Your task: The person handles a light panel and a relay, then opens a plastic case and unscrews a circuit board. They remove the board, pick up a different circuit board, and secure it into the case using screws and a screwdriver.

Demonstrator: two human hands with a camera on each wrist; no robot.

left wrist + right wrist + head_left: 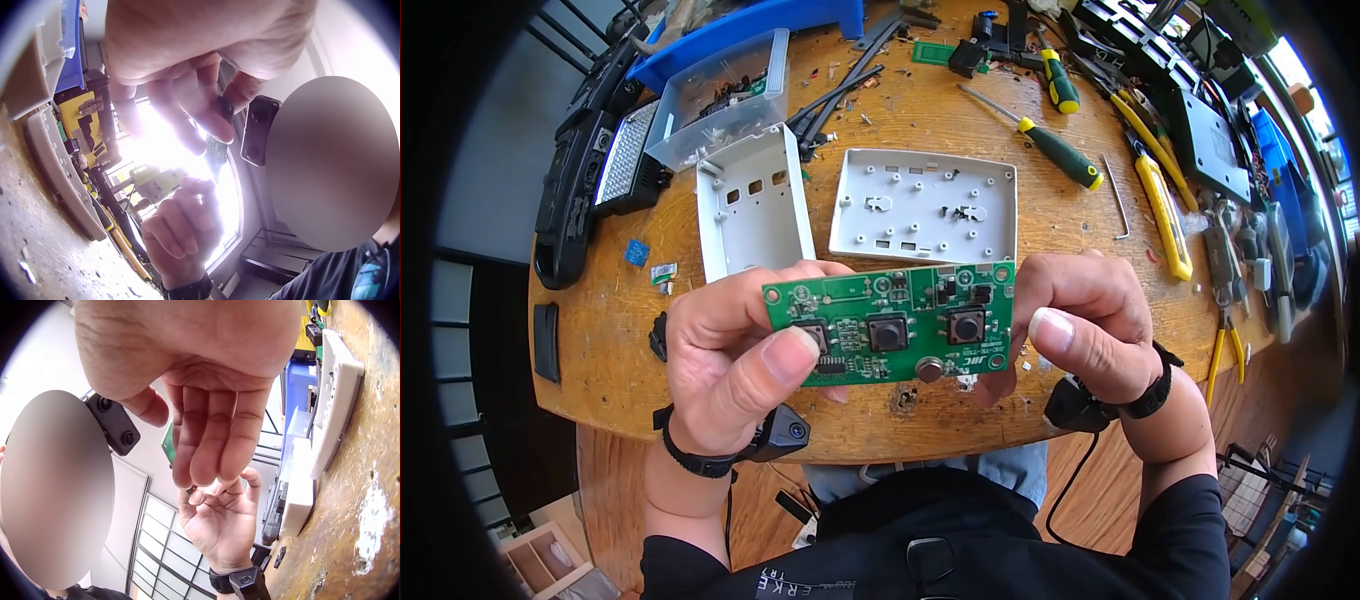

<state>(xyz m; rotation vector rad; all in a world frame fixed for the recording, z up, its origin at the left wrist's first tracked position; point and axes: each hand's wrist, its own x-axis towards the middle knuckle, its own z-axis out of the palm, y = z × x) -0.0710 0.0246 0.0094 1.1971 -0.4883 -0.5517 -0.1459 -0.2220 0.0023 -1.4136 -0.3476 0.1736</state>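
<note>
A green circuit board [920,350] with black push buttons and a round metal part is held above the table's near side. My left hand [725,350] grips its left end, thumb over the left button and fingers behind. At the board's right end is my right hand [1090,325], its thumb raised off the board and its fingers partly hidden at the edge. The right wrist view shows the fingers of the right hand [212,419] extended beside the board [167,445], with the thumb apart. Glare blurs the board [215,153] in the left wrist view.
Two white casing halves, one deep [752,220] and one shallow [920,205] with loose screws, lie beyond the hands. A clear bin [720,100] stands back left. Screwdrivers [1060,155], a yellow cutter [1162,215] and pliers [1226,340] lie to the right.
</note>
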